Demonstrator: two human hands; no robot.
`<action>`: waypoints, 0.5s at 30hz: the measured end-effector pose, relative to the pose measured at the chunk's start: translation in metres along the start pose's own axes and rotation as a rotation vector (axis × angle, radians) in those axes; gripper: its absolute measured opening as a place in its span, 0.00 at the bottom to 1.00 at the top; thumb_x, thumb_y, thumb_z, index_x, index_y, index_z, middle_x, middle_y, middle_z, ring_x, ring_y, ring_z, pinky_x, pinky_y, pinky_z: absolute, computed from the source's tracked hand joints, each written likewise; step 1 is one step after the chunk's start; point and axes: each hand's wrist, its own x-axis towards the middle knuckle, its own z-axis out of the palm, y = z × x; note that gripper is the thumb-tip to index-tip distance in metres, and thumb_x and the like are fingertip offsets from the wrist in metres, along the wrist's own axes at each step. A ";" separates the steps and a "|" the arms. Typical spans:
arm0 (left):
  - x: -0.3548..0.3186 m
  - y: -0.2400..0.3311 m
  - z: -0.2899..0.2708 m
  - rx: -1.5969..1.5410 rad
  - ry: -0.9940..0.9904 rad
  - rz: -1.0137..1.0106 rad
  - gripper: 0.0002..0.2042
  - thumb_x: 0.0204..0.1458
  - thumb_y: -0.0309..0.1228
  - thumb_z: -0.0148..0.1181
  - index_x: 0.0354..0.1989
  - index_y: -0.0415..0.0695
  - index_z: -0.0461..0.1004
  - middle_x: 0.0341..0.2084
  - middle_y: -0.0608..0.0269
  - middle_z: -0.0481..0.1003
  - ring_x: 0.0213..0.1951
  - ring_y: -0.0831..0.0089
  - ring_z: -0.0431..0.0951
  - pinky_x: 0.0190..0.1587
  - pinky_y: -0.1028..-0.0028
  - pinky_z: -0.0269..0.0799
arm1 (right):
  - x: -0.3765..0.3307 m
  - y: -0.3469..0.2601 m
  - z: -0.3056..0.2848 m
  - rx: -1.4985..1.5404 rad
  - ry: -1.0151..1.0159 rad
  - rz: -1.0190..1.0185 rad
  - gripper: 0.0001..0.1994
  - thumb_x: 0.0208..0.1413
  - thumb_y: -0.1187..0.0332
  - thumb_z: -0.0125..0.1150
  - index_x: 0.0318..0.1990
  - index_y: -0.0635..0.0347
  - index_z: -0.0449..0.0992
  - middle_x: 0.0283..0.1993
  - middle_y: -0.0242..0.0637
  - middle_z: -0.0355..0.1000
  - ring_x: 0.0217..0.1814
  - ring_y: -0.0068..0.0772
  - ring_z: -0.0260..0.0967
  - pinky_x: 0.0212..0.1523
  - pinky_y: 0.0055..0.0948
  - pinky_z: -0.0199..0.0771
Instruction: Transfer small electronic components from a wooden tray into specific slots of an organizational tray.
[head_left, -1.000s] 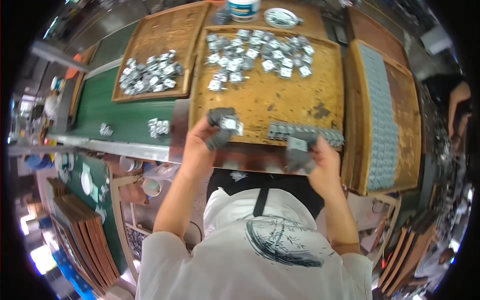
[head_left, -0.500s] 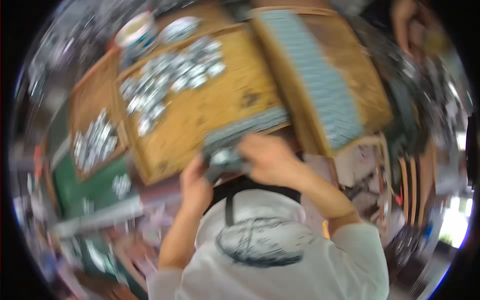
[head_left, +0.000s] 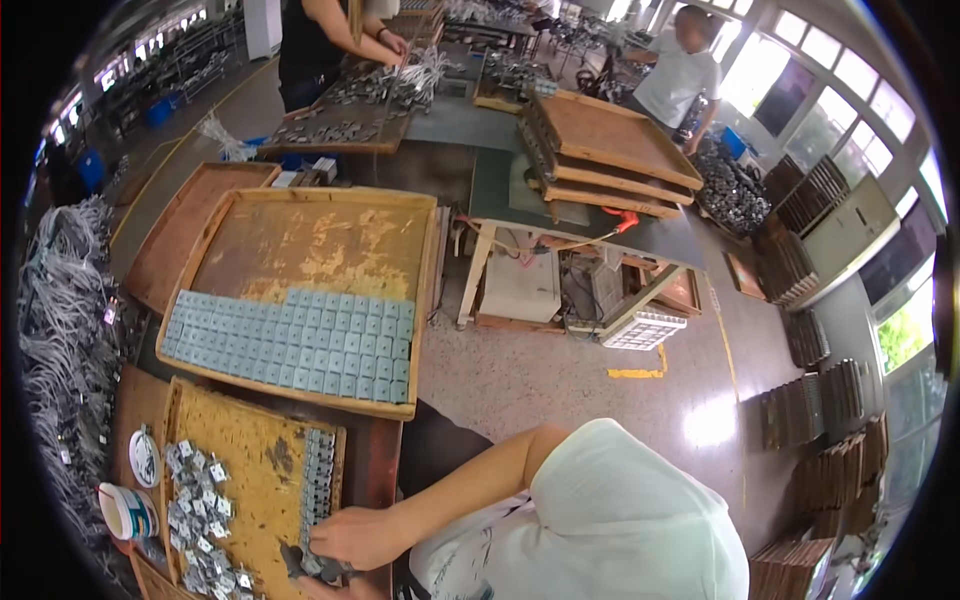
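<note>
Now looks right, attention seemingly off hands [head_left: 355, 537] bunched at seven o'clock near block row [head_left: 318, 468]; cannot tell their grip.

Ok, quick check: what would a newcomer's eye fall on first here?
Probably the neat rows of blue-grey square pieces in the big wooden tray left of centre. Next, the jumble of loose metal parts in the worn yellow tray at lower left, with the right hand at that tray's right side. Farther off, a stack of wooden trays on a table, upper right of centre.
</note>
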 end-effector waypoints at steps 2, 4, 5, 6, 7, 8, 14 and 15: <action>0.019 0.066 0.002 0.052 -0.121 0.158 0.29 0.54 0.30 0.62 0.63 0.33 0.63 0.55 0.52 0.69 0.54 0.62 0.71 0.56 0.64 0.68 | 0.007 -0.011 -0.027 0.064 -0.073 0.177 0.13 0.46 0.63 0.62 0.34 0.62 0.70 0.36 0.49 0.69 0.41 0.53 0.71 0.39 0.46 0.73; 0.020 0.093 0.014 -0.096 -0.173 0.027 0.32 0.49 0.30 0.66 0.63 0.32 0.63 0.56 0.52 0.69 0.54 0.64 0.71 0.56 0.66 0.68 | 0.005 -0.005 -0.049 0.155 -0.043 0.243 0.16 0.45 0.61 0.61 0.39 0.62 0.75 0.39 0.53 0.75 0.44 0.57 0.74 0.41 0.48 0.75; 0.024 0.098 0.017 -0.009 -0.209 0.147 0.28 0.46 0.30 0.68 0.57 0.34 0.68 0.48 0.53 0.73 0.47 0.62 0.75 0.50 0.67 0.71 | 0.003 0.003 -0.055 0.229 -0.171 0.243 0.17 0.44 0.61 0.62 0.39 0.63 0.75 0.38 0.53 0.75 0.43 0.58 0.74 0.41 0.48 0.74; 0.028 0.102 0.019 0.082 -0.258 0.258 0.25 0.43 0.30 0.70 0.52 0.36 0.73 0.40 0.54 0.77 0.40 0.59 0.79 0.43 0.67 0.75 | 0.000 0.011 -0.060 0.297 -0.301 0.242 0.18 0.44 0.60 0.62 0.39 0.64 0.75 0.36 0.54 0.75 0.42 0.59 0.74 0.40 0.49 0.74; 0.029 0.108 0.019 0.121 -0.285 0.237 0.27 0.43 0.28 0.69 0.55 0.36 0.72 0.45 0.54 0.76 0.44 0.63 0.77 0.48 0.69 0.73 | -0.004 0.013 -0.062 0.298 -0.240 0.190 0.18 0.45 0.59 0.62 0.39 0.65 0.76 0.37 0.55 0.76 0.41 0.59 0.74 0.41 0.49 0.73; 0.027 0.114 0.020 0.150 -0.316 0.216 0.30 0.42 0.27 0.68 0.58 0.36 0.71 0.49 0.53 0.75 0.49 0.66 0.76 0.52 0.70 0.71 | -0.010 0.014 -0.062 0.298 -0.173 0.145 0.19 0.47 0.58 0.61 0.39 0.65 0.76 0.37 0.56 0.76 0.41 0.59 0.74 0.41 0.49 0.73; 0.024 0.099 0.018 0.188 -0.265 0.298 0.31 0.40 0.30 0.72 0.57 0.38 0.71 0.49 0.47 0.74 0.49 0.54 0.76 0.52 0.65 0.71 | 0.010 0.001 -0.093 -0.061 -0.496 0.240 0.23 0.51 0.51 0.64 0.45 0.62 0.75 0.40 0.52 0.75 0.45 0.55 0.75 0.44 0.46 0.73; 0.024 0.096 0.014 0.246 -0.213 0.323 0.31 0.41 0.28 0.70 0.58 0.39 0.71 0.50 0.50 0.71 0.49 0.56 0.73 0.53 0.66 0.69 | 0.023 -0.007 -0.117 -0.165 -0.459 0.300 0.23 0.51 0.52 0.64 0.46 0.61 0.75 0.41 0.51 0.75 0.45 0.55 0.74 0.45 0.47 0.73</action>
